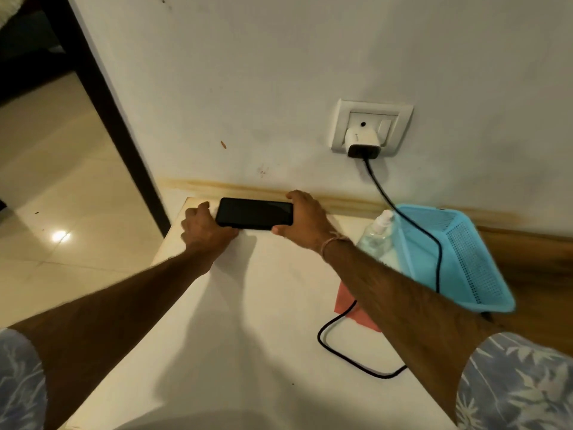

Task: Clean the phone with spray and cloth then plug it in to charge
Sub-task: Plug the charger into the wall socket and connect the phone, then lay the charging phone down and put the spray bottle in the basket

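Black phone (254, 212), screen up, at far end of white bench (248, 336) near wall: we are holding it, left hand (204, 228) gripping left end, right hand (305, 223) pinching right end. Wall socket (341, 119) is holding charger (361, 144); black cable (434, 243) is trailing over blue basket (471, 262), looping on bench. At basket's left edge spray bottle (376, 234) is standing; red cloth (342, 301) is lying beneath right forearm.

Phone (254, 213): black, screen dark, long side horizontal, far end of bench (248, 336), gripped at both short ends. Spray bottle (376, 232): clear, white top, right of phone. Cloth (342, 301): red, flat, nearer, partly hidden. Charger (362, 143): white, in wall socket (341, 119); black cable (336, 352) crosses cloth.
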Demonstrator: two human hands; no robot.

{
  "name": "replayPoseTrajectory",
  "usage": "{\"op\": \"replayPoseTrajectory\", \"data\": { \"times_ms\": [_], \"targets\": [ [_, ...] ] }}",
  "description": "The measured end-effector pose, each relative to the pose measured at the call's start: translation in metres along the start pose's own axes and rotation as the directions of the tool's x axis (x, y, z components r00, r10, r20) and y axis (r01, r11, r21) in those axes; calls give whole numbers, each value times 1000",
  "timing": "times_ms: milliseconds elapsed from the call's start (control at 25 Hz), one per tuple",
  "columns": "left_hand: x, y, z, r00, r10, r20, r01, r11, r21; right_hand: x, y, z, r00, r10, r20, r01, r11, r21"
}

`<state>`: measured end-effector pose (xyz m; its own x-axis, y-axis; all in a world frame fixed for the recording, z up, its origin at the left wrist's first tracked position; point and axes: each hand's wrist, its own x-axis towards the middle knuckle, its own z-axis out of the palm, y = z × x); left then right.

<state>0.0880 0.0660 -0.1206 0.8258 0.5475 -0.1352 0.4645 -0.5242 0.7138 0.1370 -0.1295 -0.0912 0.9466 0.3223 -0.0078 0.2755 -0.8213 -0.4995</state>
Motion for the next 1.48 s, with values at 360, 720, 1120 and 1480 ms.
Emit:
{"op": "replayPoseTrajectory", "data": {
  "times_ms": [360,720,1120,1480],
  "targets": [
    [-101,74,39,804,479,353,-468,875,-121,-77,-15,-116,758,204,-619,189,840,508],
    [-96,37,69,683,343,645,-675,633,378,-34,17,-165,901,331,-281,-194,887,420],
    [-100,32,75,700,335,631,-657,648,385,-15,14,-151,886,407,-222,-231,803,550],
    [-102,33,76,701,345,624,-648,673,357,-11,20,-151,896,401,-189,-211,761,614]
  ]
}}
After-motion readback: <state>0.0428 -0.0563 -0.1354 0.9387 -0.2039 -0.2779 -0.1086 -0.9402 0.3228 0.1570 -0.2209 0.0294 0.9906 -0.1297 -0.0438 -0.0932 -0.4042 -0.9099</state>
